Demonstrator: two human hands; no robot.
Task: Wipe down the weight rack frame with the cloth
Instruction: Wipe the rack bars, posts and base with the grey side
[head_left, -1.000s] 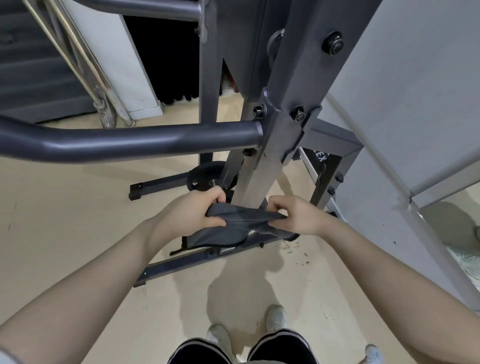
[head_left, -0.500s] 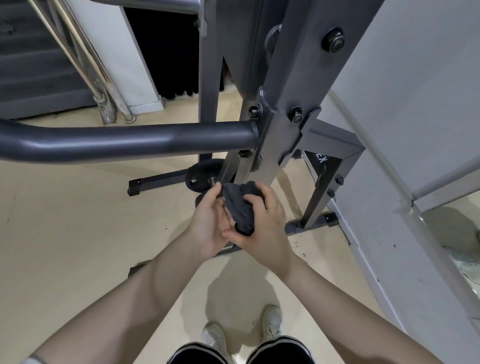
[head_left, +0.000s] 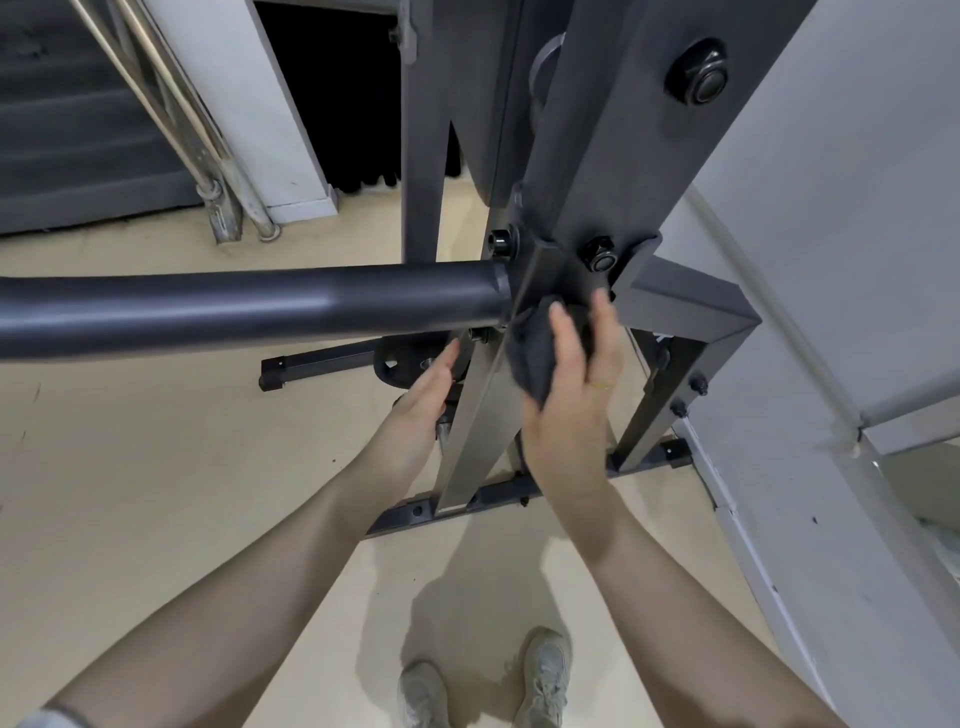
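The grey steel weight rack frame (head_left: 597, 156) rises in front of me, its upright post bolted to a thick black horizontal bar (head_left: 249, 306). My right hand (head_left: 571, 405) presses a bunched dark grey cloth (head_left: 535, 353) against the upright just below the bolted joint, fingers stretched over it and the thumb alongside. My left hand (head_left: 423, 400) hangs beside the post's left face, fingers straight and holding nothing. Part of the cloth is hidden under my right palm.
A black weight plate (head_left: 400, 364) sits on a peg behind the post. The rack's base rails (head_left: 498, 493) lie on the beige floor. A white wall (head_left: 831, 260) stands close on the right. Stair railings (head_left: 208, 156) are at the back left. My shoes (head_left: 488, 686) are below.
Both hands first stretched the cloth, then bunched it. Now my right hand has lifted the cloth up onto the upright, and my left hand has let go.
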